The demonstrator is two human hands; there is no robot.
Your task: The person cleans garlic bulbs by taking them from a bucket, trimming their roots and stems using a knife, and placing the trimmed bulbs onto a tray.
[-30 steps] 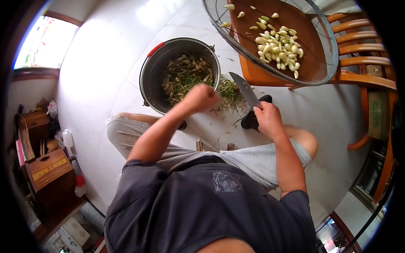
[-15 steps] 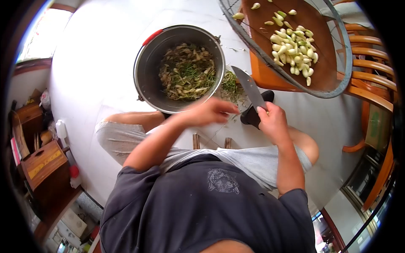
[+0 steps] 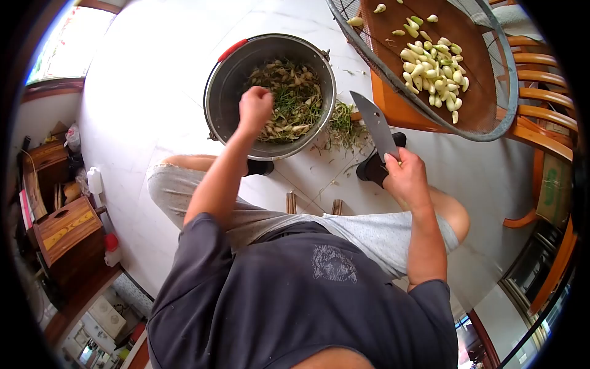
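My right hand (image 3: 407, 177) is wrapped round the handle of a broad-bladed kitchen knife (image 3: 376, 126), its blade pointing up and to the left. A small pale bit shows by the thumb, too small to name. Over the left part of a large metal pot (image 3: 216, 117), my left hand (image 3: 255, 111) is closed, and whatever its fingers hold is hidden. The pot contains unpeeled bulbs with green shoots (image 3: 294, 101). Trimmed green and pale scraps (image 3: 344, 128) lie on the floor at the pot's right side.
At the upper right, a round mesh sieve (image 3: 479, 117) holding a heap of trimmed white bulbs (image 3: 433, 72) rests on a wooden chair (image 3: 393, 111). My feet in dark footwear (image 3: 372, 169) stand near the scraps. A wooden cabinet (image 3: 69, 230) is at the left.
My left hand has moved up and left, from in front of the pot to over it, and its fingers have closed. My right hand still grips the knife in about the same place.
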